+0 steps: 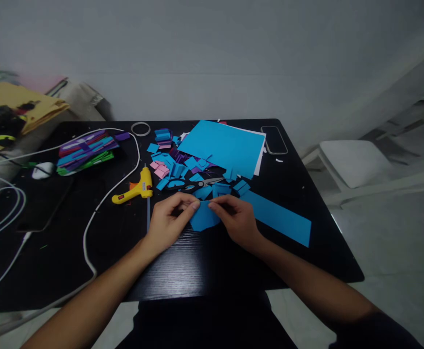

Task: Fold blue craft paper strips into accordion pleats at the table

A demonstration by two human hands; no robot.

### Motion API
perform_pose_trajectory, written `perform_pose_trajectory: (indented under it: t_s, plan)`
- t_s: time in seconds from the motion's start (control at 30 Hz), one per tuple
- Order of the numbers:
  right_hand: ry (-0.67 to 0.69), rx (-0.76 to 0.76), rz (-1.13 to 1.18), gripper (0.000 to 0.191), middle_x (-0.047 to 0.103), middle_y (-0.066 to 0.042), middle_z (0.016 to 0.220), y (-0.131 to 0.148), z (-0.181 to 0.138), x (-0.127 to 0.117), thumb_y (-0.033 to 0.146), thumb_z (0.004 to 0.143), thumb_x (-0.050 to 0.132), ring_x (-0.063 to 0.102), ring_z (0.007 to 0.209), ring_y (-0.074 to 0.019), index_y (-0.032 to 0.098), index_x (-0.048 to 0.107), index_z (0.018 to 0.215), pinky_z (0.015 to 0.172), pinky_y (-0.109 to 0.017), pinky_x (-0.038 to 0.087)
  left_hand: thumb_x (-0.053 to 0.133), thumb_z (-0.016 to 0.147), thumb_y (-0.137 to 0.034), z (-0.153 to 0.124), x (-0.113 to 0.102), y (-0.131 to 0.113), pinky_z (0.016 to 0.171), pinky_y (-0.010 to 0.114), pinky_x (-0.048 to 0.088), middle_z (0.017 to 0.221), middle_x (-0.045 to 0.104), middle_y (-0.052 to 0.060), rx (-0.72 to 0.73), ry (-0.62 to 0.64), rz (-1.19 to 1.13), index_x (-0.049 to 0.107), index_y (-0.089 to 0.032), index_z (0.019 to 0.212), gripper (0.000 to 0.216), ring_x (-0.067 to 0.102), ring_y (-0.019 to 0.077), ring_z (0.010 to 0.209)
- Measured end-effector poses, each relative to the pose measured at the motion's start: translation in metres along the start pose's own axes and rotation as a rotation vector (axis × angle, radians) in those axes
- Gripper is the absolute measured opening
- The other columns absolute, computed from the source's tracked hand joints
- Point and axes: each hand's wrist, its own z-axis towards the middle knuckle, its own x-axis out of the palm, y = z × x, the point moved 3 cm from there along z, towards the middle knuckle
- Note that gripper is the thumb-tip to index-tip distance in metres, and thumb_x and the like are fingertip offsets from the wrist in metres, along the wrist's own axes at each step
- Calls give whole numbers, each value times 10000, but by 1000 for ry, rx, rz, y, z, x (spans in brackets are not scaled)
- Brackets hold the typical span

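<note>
Blue paper piece (204, 220): held between scissors (201, 184) and front edge of tabletop (171, 271) | left hand (168, 219): paper pinched at upper edge | right hand (238, 220): paper likewise pinched | blue strip (281, 218): laid toward right edge

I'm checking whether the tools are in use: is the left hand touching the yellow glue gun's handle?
Apart. The head view shows dark tabletop between the left hand and the glue gun's handle; the hand pinches a blue paper piece.
</note>
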Motion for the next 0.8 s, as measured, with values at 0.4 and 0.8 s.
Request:
perform_pose_trajectory:
  t_s: [0.4, 0.8]
  plan:
    - [-22, 73, 86, 183, 777, -41, 929, -3, 0, -1, 391, 898, 730, 734, 872, -205, 214, 735, 948, 798, -339, 610, 728, 883, -265, 3, -1, 8, 573, 191, 514, 699, 713, -16, -59, -21, -23, 737, -172, 871, 95, 639, 107, 607]
    - [7, 82, 63, 121, 786, -27, 861, -6, 1, 1, 346, 872, 763, 727, 821, -205, 227, 783, 873, 789, -350, 591, 661, 958, -326, -1, 0, 10, 629, 225, 492, 778, 742, 9, 37, 92, 162, 763, -178, 931, 182, 639, 128, 656]
